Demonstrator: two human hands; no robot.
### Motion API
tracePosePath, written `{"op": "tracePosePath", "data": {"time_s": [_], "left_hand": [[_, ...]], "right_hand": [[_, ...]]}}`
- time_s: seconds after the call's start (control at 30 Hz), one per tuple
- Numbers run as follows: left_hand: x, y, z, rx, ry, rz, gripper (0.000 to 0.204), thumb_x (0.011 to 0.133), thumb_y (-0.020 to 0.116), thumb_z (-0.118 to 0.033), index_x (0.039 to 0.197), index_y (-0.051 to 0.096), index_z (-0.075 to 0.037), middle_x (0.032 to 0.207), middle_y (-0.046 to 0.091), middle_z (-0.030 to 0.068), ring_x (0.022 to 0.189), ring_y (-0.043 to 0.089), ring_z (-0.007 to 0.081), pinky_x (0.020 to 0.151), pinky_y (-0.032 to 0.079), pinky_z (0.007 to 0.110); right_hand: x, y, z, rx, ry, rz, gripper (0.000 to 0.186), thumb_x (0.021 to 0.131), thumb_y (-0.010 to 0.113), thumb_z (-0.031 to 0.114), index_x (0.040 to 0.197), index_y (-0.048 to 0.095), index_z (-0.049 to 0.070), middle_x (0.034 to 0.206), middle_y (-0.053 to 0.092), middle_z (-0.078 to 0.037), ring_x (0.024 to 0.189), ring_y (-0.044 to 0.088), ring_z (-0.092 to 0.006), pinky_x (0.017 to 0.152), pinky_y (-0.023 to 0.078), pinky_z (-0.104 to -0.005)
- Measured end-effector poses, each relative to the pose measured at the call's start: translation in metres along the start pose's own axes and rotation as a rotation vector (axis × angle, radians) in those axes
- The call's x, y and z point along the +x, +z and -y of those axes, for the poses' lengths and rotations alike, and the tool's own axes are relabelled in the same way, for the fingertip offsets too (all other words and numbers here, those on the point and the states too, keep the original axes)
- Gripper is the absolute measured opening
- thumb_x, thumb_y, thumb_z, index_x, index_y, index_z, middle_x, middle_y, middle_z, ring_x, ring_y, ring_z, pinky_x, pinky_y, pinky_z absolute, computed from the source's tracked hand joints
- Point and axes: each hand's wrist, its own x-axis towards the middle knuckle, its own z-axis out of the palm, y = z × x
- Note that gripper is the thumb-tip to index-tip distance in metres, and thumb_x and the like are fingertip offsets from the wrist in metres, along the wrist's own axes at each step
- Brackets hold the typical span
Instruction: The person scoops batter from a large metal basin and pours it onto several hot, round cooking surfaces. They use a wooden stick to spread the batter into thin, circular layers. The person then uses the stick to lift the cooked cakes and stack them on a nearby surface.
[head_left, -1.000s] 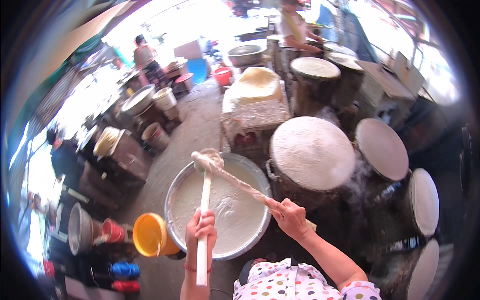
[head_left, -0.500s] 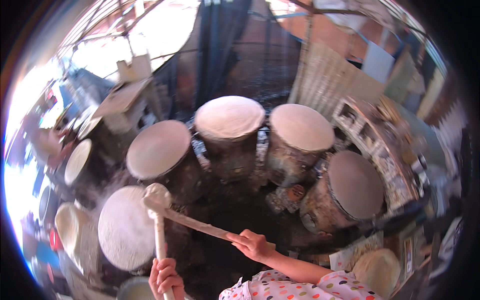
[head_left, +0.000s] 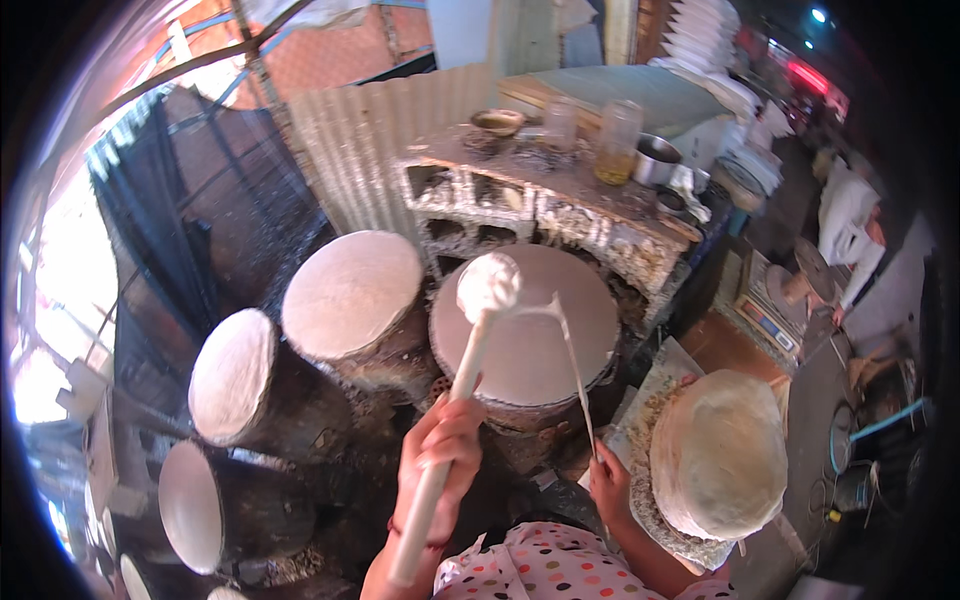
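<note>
My left hand [head_left: 440,450] is closed round a thick pale wooden stick [head_left: 425,500], which slants up and away from me. A white, sticky, dough-like lump [head_left: 489,287] covers its far end, over the left part of a flat grey round griddle top [head_left: 565,340]. My right hand [head_left: 610,485] grips a thin wooden stick [head_left: 577,372] that points up over the same griddle. A pale strand seems to link its tip to the lump. Whether the lump touches the griddle, I cannot tell.
More drum-shaped stoves with pale round tops, one [head_left: 353,295] beside the griddle, curve off to the left. A stack of thin flat rounds [head_left: 720,450] is at my right. Behind, a block shelf [head_left: 450,155] holds jars and a metal pot [head_left: 656,160]. Another person [head_left: 850,220] is far right.
My view has turned right. Both hands, still holding their sticks, have gone from beside a steaming white round on the left to the grey griddle at the right end of the row.
</note>
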Motion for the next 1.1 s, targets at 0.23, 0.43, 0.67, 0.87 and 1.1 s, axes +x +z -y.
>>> {"op": "tracePosePath", "data": {"time_s": [0.23,0.43,0.67,0.87,1.1], "left_hand": [[0.161,-0.09,-0.004,1.221,0.134,-0.401,0.033,0.098,0.045,-0.013,0.131,0.044,-0.008,0.077,0.047,0.0037,0.049,0.039,0.0068,0.037,0.035,0.018],[0.188,-0.145,-0.038,2.071,0.054,-0.423,0.047,0.093,0.051,-0.01,0.139,0.041,-0.01,0.066,0.049,0.0038,0.048,0.046,0.0095,0.04,0.038,0.027],[0.198,-0.155,-0.108,2.8,0.389,0.074,0.055,0.084,0.058,-0.004,0.137,0.046,-0.011,0.079,0.061,0.0201,0.064,0.062,0.0284,0.063,0.049,0.039],[0.213,-0.099,-0.157,2.892,0.537,0.098,0.062,0.083,0.057,0.001,0.14,0.042,-0.014,0.09,0.061,0.023,0.071,0.061,0.037,0.067,0.05,0.044],[0.212,0.042,-0.104,2.243,0.824,0.226,0.054,0.094,0.051,-0.002,0.144,0.033,-0.004,0.073,0.049,-0.0053,0.055,0.042,-0.0006,0.046,0.034,0.017]], "right_hand": [[0.056,-0.003,0.01,0.103,0.068,-0.261,0.037,0.093,0.057,0.011,0.13,0.056,0.011,0.063,0.043,0.004,0.051,0.035,-0.0036,0.046,0.03,-0.02],[0.067,-0.013,0.006,-0.356,-0.095,-0.312,0.036,0.089,0.06,0.008,0.125,0.059,0.008,0.076,0.061,-0.007,0.061,0.051,-0.0151,0.059,0.043,-0.0284],[0.059,0.018,-0.004,-0.478,-0.115,-0.445,0.034,0.088,0.062,0.01,0.122,0.061,0.011,0.085,0.066,-0.02,0.069,0.062,-0.0321,0.066,0.05,-0.0382],[0.059,0.049,0.024,-0.022,0.213,-0.49,0.038,0.093,0.056,0.017,0.131,0.053,0.015,0.069,0.055,-0.002,0.051,0.048,-0.0109,0.047,0.043,-0.0269],[0.092,0.098,0.051,0.433,0.485,-0.417,0.039,0.097,0.051,0.024,0.136,0.047,0.022,0.064,0.039,0.005,0.044,0.032,-0.0035,0.038,0.029,-0.0203]]}}
